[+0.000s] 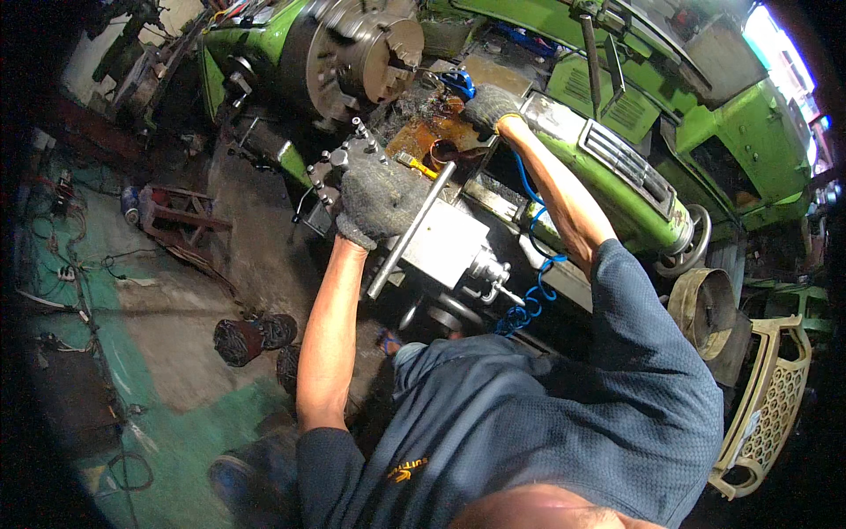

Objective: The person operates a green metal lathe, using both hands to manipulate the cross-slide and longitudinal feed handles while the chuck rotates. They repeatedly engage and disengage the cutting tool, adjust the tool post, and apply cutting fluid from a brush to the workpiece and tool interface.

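My right hand (491, 108), in a grey knit glove, is closed around a blue air blow gun (457, 84). Its thin nozzle points toward the jaws of the lathe chuck (385, 60). A coiled blue hose (536, 231) trails down past my right forearm. My left hand (381, 196), gloved too, rests on the lathe's tool post (339, 160), beside several upright bolts; its fingers cannot be made out. Close to that hand, a long metal bar (412, 231) slants across the top of the carriage. A yellow-handled brush (416, 163) lies by a small round can (441, 153).
Metal chips (414, 110) and oily brown residue cover the lathe bed. The green tailstock (608, 167) with its handwheel (692, 238) stands to the right. A beige grille (765, 406) leans at the lower right. A reddish metal stand (181, 220) and cables are on the left floor.
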A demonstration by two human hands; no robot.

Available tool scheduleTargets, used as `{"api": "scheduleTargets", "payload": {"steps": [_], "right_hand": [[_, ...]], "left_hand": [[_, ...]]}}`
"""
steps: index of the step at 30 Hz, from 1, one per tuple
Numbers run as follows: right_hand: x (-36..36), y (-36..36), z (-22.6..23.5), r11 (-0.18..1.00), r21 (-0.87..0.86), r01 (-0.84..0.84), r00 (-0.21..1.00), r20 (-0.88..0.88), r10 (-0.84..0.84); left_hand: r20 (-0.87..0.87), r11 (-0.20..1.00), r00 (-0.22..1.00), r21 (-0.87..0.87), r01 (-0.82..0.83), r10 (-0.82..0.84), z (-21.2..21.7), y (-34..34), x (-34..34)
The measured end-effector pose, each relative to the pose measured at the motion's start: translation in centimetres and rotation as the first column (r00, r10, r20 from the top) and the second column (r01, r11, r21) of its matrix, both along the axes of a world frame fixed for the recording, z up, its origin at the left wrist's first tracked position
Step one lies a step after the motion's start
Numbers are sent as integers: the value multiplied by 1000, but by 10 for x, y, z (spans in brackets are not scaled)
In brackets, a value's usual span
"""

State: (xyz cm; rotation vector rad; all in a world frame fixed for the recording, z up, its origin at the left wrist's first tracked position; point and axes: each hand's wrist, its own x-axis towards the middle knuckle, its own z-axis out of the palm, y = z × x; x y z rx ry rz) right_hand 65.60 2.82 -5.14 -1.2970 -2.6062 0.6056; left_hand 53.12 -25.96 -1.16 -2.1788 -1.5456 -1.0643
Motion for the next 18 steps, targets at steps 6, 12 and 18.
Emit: {"api": "scheduleTargets", "payload": {"steps": [6,12,18], "right_hand": [[54,-59,52,997,73,-41,998,-44,44],[56,-73,38,997,11,-78,991,110,76],[43,-49,25,991,125,-37,998,-41,42]], "left_hand": [[-39,999,998,17,-44,45,-2,0,1],[115,999,993,36,5,-9,-5,-11,0],[135,998,990,52,40,-47,0,-1,6]]}}
